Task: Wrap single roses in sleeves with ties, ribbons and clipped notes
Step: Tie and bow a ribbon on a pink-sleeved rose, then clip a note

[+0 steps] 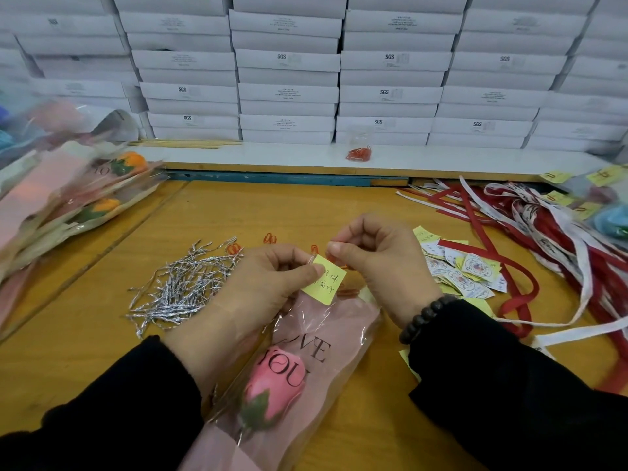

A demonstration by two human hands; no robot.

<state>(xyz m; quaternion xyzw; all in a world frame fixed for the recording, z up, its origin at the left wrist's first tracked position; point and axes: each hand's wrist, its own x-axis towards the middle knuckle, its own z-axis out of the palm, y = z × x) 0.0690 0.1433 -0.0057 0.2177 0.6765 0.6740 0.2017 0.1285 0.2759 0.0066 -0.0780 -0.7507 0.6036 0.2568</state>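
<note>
Head view, inspected left to right. Finished wrapped roses [68, 195] are stacked at the far left of the table [102, 334]. A loose heap of silver twist ties [176, 287] is noted just left of the hands. The left hand [258, 294] is held over the sleeve mouth, its thumb and fingers pinching the yellow note [324, 283] against the top edge of the pink sleeve [326, 338]. The pink rose [272, 392] is seen inside that sleeve, lying near centre, bloom toward the far side. The right hand [377, 260] is curled, thumb and forefinger pinched together at the note's upper corner, apparently on a red paper clip [314, 250]; the clip itself is largely hidden. Spare clips [270, 238] are scattered just beyond. Printed labels [465, 271] and a tangle of red and white ribbons [543, 229] are recorded to the right.

Risk assessed: the clip may catch only the note and miss the thin film, leaving the note unattached; a skewed push could tear the film or crease the paper. A slackened left-hand pinch would let the note slide out of line.
</note>
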